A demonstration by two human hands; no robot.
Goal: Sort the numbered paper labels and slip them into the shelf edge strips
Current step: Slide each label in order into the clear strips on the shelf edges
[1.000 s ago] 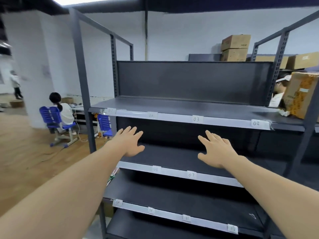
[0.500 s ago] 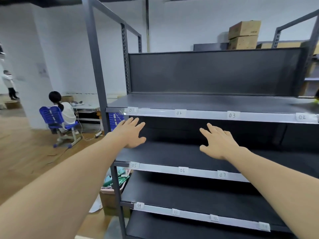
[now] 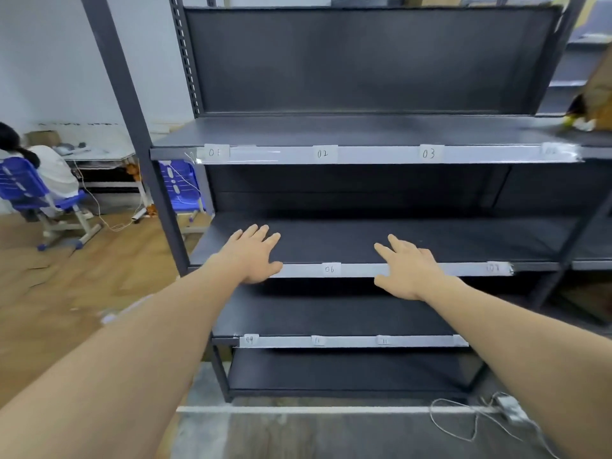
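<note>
Dark metal shelving (image 3: pixel 364 61) fills our head view. Numbered paper labels (image 3: pixel 323 154) already sit in the edge strips (image 3: pixel 374 154) along each shelf's front edge, facing outward to be read. Our left hand (image 3: pixel 251 253) and right hand (image 3: pixel 409 270) spread flat and empty at the middle shelf's front edge, either side of label 06 (image 3: pixel 329 269).

Dark grey shelf unit (image 3: pixel 364 240), white edge strips (image 3: pixel 374 154) with black-numbered labels (image 3: pixel 323 154), blue chair (image 3: pixel 23 187), brown wood-grain floor (image 3: pixel 66 276).
</note>
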